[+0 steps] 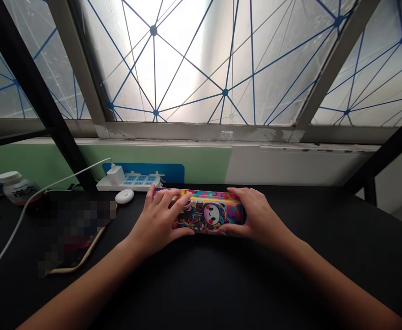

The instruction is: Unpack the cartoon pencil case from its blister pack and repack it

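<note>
Head camera view: a person is gripping a long, rectangular pencil case covered in a bright multicoloured cartoon print with a round white face, and is holding it flat on a black bench straight ahead, close to the far edge. The case's long axis is running side to side, crosswise to the forearms, and it is lying between the two hands, with neither plainly nearer. The left hand is spreading over the case's left half, while the right hand is cupping its right end. Both hands are clamped on the case from opposite ends, staying apart, with the printed face showing between them. Beyond the left hand, a white power strip with blue switches is lying against a green wall, a white charger is plugged into it, and a white cable is trailing across the bench. A white oval earbud case is sitting just beside the left hand, and a pixelated patch is hiding whatever lies farther left.
</note>
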Demonstrator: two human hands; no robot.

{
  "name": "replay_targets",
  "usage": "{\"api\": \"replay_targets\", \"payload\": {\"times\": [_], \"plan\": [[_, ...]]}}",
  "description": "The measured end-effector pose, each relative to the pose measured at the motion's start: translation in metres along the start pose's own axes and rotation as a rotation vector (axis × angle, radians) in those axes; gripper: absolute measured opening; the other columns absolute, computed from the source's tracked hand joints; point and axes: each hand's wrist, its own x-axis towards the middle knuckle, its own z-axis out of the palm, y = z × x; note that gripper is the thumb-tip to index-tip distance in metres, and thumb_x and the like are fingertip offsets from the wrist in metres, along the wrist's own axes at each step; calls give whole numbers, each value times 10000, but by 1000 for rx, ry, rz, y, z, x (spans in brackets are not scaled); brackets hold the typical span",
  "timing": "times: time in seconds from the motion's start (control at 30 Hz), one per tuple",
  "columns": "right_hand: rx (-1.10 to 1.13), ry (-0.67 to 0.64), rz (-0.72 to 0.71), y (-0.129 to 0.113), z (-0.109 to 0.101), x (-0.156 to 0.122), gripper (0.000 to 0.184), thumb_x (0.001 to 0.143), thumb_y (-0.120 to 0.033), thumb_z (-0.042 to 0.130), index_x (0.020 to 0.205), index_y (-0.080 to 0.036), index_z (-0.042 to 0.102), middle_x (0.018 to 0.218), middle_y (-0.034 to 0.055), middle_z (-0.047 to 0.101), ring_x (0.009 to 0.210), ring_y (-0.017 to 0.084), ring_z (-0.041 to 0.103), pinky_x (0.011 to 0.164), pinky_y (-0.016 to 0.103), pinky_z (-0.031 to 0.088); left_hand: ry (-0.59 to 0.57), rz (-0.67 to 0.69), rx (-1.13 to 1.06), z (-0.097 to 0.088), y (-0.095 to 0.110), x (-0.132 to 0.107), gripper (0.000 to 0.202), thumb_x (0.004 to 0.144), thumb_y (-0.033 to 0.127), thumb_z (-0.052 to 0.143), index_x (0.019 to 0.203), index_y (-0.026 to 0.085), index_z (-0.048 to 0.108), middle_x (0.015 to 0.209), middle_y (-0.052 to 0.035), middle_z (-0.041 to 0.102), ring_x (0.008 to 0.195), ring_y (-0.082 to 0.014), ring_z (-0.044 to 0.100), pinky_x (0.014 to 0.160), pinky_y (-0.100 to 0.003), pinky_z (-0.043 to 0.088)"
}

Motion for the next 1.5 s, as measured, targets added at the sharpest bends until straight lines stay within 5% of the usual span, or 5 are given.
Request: {"api": "replay_targets", "payload": {"times": [0.17, 0.57, 1.07, 1.27, 1.5], "plan": [[-54, 100, -142, -11, -8, -2, 789, 689, -589, 819, 1273, -173, 490, 1120, 134, 659, 1031, 324, 606, 1035, 533, 367, 61, 20, 72, -10, -6, 4, 731, 839, 527, 723, 1426, 185, 454, 1402, -169, 539, 1304, -363, 471, 1184, -658, 80], [-140, -18, -224, -40, -3, -11, 208, 897, -239, 650, 1080, -159, 593, 981, 96, 725, 836, 257, 681, 880, 447, 484, -224, 80, 48, -14, 9, 5, 292, 872, 227, 708, 1132, 183, 581, 1114, -81, 707, 964, -267, 675, 1012, -516, 439], [-61, -176, -293, -44, 26, -15, 514, 937, -226, 600, 1432, -134, 495, 1479, 160, 522, 1342, 336, 501, 1069, 531, 462, -360, 55, 10, -13, 13, 5, 487, 844, 485, 728, 1236, 224, 604, 1123, -96, 658, 1027, -301, 614, 881, -456, 491], [3, -238, -265, -47, 27, -14, 723, 886, -380, 690, 1511, -163, 399, 1555, 165, 412, 1430, 357, 377, 1124, 565, 392, -378, -67, -112, -1, -1, -1, 853, 849, 764, 507, 1506, 232, 392, 1554, -183, 402, 1426, -408, 347, 1115, -636, 283], [-66, -280, -253, -58, 28, -10, 762, 871, -458, 704, 1491, -121, 417, 1550, 186, 407, 1416, 383, 391, 1096, 584, 414, -469, -189, -179, 2, -13, -7, 924, 843, 835, 378, 1544, 235, 331, 1587, -188, 347, 1470, -418, 273, 1127, -685, 198]]}}
